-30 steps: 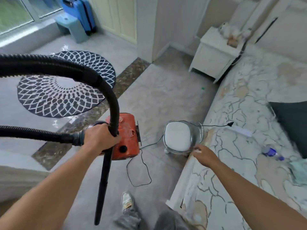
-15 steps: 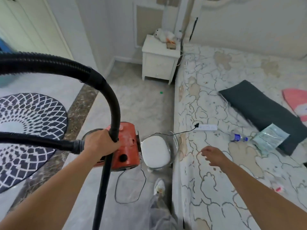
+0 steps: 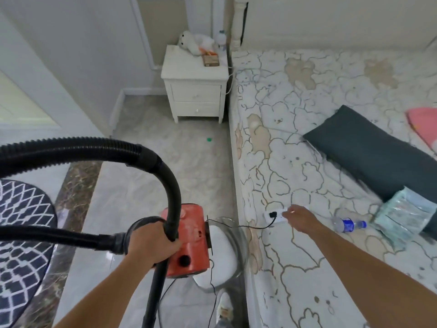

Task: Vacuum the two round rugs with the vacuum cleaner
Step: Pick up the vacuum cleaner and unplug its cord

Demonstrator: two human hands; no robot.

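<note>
1. Bed: covered in a cream sheet with a cracked-line pattern. All places below are given from it.

2. Vacuum cleaner: orange canister, held above the floor just beside the bed's long edge. A ribbed black hose is looped up and away from the bed. A rigid black tube is hung down past the canister.

3. Left hand: clenched round the black tube at the canister's top, on the side away from the bed.

4. Right hand: stretched out over the bed near its long edge. The fingers are extended, and their tips are laid on a white power strip; nothing is grasped.

5. Black plug: seated in the strip on the bed. Its thin cord is run off the bed's edge towards the canister.

6. Round rug: dark with a white lattice pattern, laid on the floor well apart from the bed, beyond the vacuum cleaner. It is only partly in view.

7. Clear stool with a white seat: stood on the floor against the bed's edge, under the canister.

8. White nightstand: placed at the bed's head end, with a plush toy on top.

9. On the bed: a dark cushion, a water bottle, a pale green packet and a pink item.
</note>
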